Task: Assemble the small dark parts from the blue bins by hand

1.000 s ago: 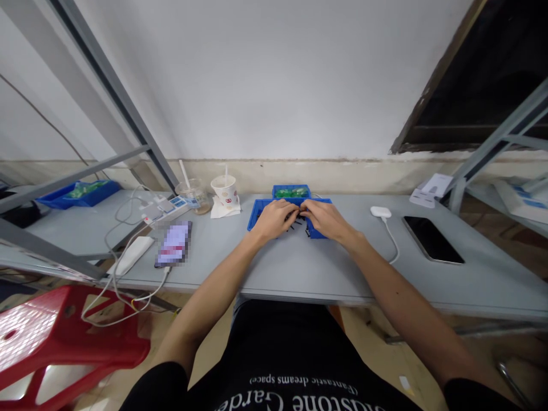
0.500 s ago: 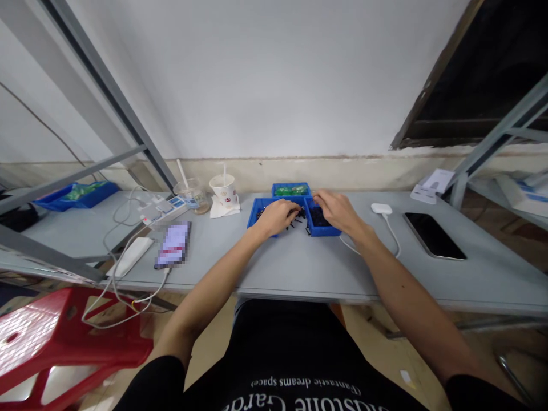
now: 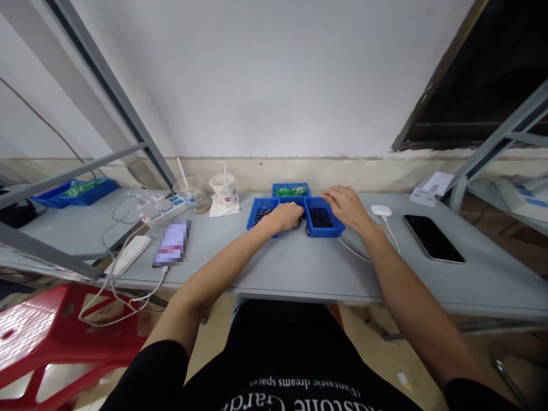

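Beside small dark parts (image 3: 320, 218) heaped in the rightmost blue bin (image 3: 327, 232), pictured with left hand (image 3: 287, 216) curled just left of it, right hand (image 3: 346, 205) bent at its far right corner. Best handled in light pinches. Impossible to tell either grip, with fingertips hidden or indistinct.

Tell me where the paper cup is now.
In the head view, the paper cup stands on the left, on white tissue, beside the clear cup.
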Motion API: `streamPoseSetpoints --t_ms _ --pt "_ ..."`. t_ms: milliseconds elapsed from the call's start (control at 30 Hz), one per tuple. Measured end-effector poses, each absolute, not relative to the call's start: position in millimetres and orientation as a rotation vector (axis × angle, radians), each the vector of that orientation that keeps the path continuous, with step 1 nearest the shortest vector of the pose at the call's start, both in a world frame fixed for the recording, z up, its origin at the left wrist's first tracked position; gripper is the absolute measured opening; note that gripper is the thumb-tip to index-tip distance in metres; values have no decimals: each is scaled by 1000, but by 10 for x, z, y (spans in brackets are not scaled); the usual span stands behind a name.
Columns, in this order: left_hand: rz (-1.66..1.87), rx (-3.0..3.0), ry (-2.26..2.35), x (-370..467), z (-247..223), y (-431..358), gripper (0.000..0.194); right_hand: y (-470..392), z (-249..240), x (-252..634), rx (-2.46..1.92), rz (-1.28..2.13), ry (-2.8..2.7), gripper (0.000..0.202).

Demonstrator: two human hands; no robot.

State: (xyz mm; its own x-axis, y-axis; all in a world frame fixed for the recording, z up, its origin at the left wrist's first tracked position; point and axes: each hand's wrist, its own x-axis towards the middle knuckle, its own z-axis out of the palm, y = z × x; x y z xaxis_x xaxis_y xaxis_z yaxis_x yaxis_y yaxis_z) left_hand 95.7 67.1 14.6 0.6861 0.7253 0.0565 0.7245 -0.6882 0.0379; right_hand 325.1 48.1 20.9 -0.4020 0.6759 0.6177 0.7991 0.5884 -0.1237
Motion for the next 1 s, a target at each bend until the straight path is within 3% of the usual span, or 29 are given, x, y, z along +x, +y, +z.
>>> streamPoseSetpoints --t_ms 200,433,800,1000 --pt "254 2825 1188 870 190 590 12 441 178 3117 -1102 -235 -2261 27" --pt "773 2481 996 638 281 487 12 370 133 2927 -998 -199 -2345 23" --pt "1005 2091 754 571 216 323 6 243 113 2706 -890 -226 -2401 20" --pt "1193 2211 810 588 208 299 8 231 103 2669 -889 -252 -2377 23"
